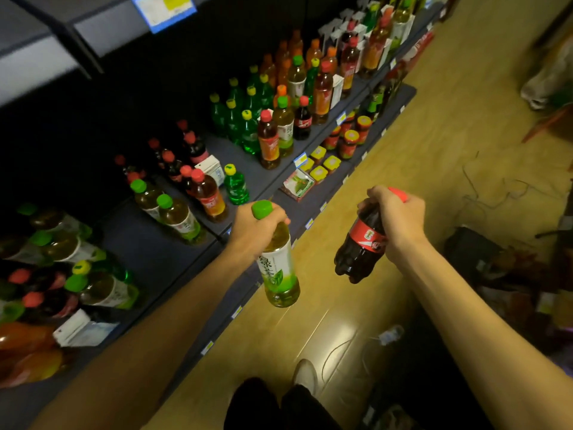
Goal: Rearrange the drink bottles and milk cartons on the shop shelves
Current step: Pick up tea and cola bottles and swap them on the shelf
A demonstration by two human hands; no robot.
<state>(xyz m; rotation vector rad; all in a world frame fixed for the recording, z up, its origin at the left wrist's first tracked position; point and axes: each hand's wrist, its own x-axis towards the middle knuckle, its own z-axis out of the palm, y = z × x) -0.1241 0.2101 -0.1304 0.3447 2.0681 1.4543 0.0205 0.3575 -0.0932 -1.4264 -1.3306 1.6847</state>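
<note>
Bottles in both hands, seen from the head camera. My left hand (259, 226) is wrapped round the shoulder of a green tea bottle (279, 268), just under its green cap, and the bottle hangs out past the front edge of the middle shelf (148, 252), over the floor. My right hand (395, 215) is clamped on the neck of a cola bottle (359, 246), which is tilted with its base toward the tea; the two bottles are near each other but apart.

Both look full, so I judge them fairly heavy for a neck grip, and smooth plastic with a glossy label may slip. The walls should be stiff while sealed, and a drop would more likely dent than break them. I would take hold lower, on the labelled waist, before setting either down.

On the shelf, a bare patch lies near the front edge, between a green tea pair (167, 212) and the crowded left end. A milk carton (82, 328) lies by that crowd, and another carton (212, 169) stands among the red-capped bottles. Tightly packed rows stand behind, so a careless reach could topple neighbours. Cables (341, 352) trail on the floor by my shoe.
</note>
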